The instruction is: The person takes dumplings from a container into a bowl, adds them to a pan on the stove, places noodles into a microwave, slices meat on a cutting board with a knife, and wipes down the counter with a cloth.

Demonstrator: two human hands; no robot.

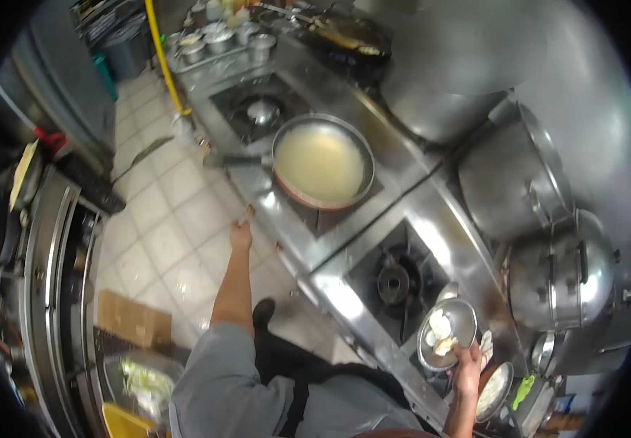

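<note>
My left hand is closed at a stove knob on the range's front edge; whether it grips the knob is hard to see. Above it, a frying pan of pale creamy liquid sits on the range, its dark handle pointing left. At the lower right my right hand grips the rim of a metal bowl, fingers partly hidden. The bowl holds white and yellowish pieces. Just right of my right hand is a pan with white contents.
Burners lie between pan and bowl, with another beyond. Large steel pots stand along the right. Small containers are at the top. A cardboard box and a greens container are lower left.
</note>
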